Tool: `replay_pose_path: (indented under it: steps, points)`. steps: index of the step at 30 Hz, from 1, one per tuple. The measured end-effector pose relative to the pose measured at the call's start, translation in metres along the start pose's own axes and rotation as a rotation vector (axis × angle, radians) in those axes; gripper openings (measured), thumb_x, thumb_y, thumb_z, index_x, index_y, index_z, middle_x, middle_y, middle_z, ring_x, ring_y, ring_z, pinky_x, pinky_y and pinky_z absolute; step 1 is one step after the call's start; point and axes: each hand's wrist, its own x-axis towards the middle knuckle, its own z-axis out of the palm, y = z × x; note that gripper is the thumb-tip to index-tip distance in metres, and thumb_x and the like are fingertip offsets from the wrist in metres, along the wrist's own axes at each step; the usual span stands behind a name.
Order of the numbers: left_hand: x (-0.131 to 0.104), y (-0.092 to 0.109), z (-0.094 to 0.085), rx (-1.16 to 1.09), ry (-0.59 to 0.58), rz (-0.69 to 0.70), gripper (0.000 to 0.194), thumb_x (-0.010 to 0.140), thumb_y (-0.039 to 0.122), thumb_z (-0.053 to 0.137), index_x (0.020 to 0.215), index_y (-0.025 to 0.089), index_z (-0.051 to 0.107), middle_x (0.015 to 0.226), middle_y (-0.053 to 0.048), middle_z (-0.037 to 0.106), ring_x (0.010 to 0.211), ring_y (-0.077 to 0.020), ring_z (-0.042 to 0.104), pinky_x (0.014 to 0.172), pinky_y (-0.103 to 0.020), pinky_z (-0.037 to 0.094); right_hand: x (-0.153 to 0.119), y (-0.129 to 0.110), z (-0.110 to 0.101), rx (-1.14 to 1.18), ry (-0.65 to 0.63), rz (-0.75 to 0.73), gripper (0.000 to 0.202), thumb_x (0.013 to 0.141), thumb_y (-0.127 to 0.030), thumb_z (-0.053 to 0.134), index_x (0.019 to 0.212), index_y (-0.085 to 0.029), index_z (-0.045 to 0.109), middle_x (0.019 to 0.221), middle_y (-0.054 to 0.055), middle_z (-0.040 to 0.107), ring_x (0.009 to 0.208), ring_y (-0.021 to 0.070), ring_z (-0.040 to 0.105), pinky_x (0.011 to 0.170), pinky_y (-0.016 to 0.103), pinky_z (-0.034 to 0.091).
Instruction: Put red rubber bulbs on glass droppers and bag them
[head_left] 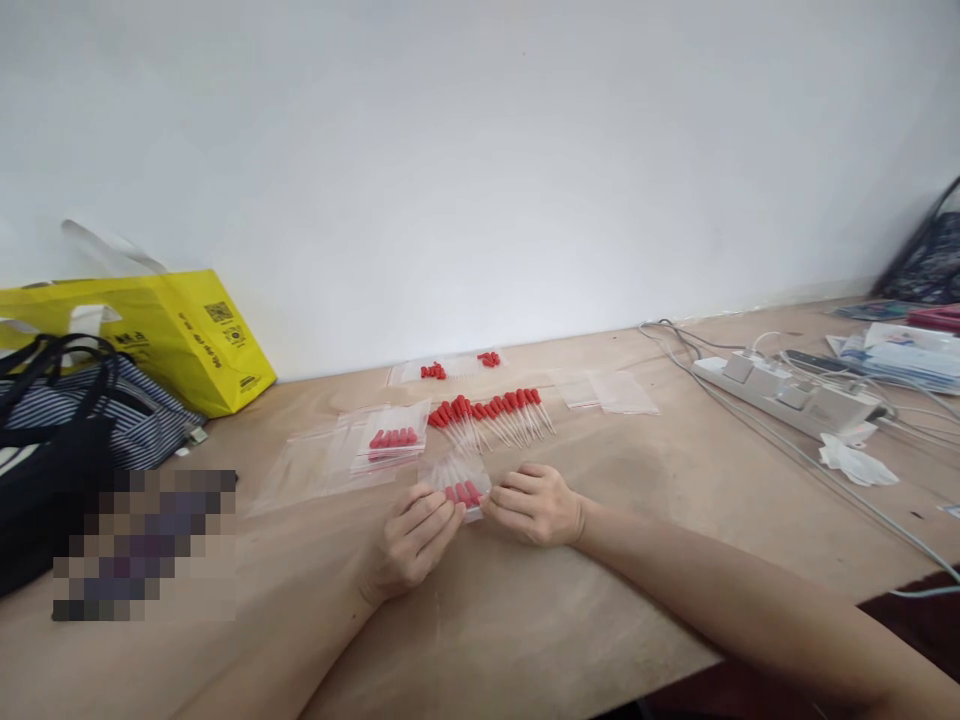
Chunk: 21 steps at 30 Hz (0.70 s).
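A small clear zip bag (pixel 454 468) lies on the table in front of me, with several red-tipped white sticks (pixel 463 492) inside, red ends toward me. My left hand (pixel 414 535) pinches its near left corner. On the opposite corner, my right hand (pixel 537 508) has its fingers closed too. Just beyond the bag, loose red-tipped sticks (pixel 502 408) are spread in a row, tips pointing away. To the left is a stack of filled clear bags (pixel 394 432), red tips showing through the top one. My fingers hide the bag's near corners.
More red-tipped pieces (pixel 433 371) lie on clear plastic by the wall. Flat clear bags (pixel 626 393) are at right, others (pixel 307 465) at left. A power strip (pixel 787 397) with cables and a crumpled tissue (pixel 856 460) are farther right. A yellow bag (pixel 214 340) and striped bag (pixel 150 415) stand left.
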Motion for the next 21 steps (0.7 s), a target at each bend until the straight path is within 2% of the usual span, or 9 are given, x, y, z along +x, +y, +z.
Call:
replay_pose_path:
  steps: [3, 7, 16, 21]
  points:
    - [0.001, -0.002, -0.003, -0.017, -0.003, -0.006, 0.014, 0.079, 0.003, 0.050, 0.089, 0.010, 0.057, 0.072, -0.005, 0.067, 0.068, -0.0153, 0.061, 0.067, -0.033, 0.047, -0.001, 0.000, 0.000, -0.014, 0.008, 0.006, 0.011, 0.083, -0.016, 0.046, 0.083, -0.018, 0.057, 0.070, -0.002, 0.060, 0.062, 0.0079, 0.049, 0.049, 0.025, 0.025]
    - [-0.001, -0.006, -0.008, -0.001, 0.007, -0.039, 0.014, 0.078, 0.006, 0.054, 0.088, 0.013, 0.057, 0.070, -0.003, 0.066, 0.067, -0.0144, 0.060, 0.064, -0.031, 0.047, -0.004, 0.001, 0.000, 0.000, 0.013, 0.013, 0.015, 0.084, -0.015, 0.042, 0.080, -0.016, 0.057, 0.071, -0.001, 0.061, 0.061, 0.0079, 0.049, 0.050, 0.025, 0.027]
    - [0.000, -0.003, -0.007, -0.027, -0.010, 0.007, 0.016, 0.081, 0.002, 0.045, 0.088, 0.010, 0.057, 0.071, -0.005, 0.066, 0.069, -0.0157, 0.061, 0.066, -0.033, 0.048, 0.005, -0.006, 0.000, -0.037, 0.035, 0.036, 0.013, 0.083, -0.017, 0.046, 0.081, -0.018, 0.058, 0.070, -0.001, 0.061, 0.059, 0.0082, 0.046, 0.048, 0.025, 0.027]
    - [-0.007, -0.004, -0.005, -0.038, -0.025, -0.026, 0.015, 0.077, 0.004, 0.053, 0.090, 0.012, 0.057, 0.073, -0.005, 0.066, 0.070, -0.0163, 0.059, 0.067, -0.034, 0.047, 0.008, -0.008, 0.003, -0.009, 0.052, 0.018, 0.018, 0.084, -0.014, 0.042, 0.077, -0.015, 0.058, 0.068, 0.000, 0.060, 0.065, 0.0084, 0.049, 0.049, 0.025, 0.028]
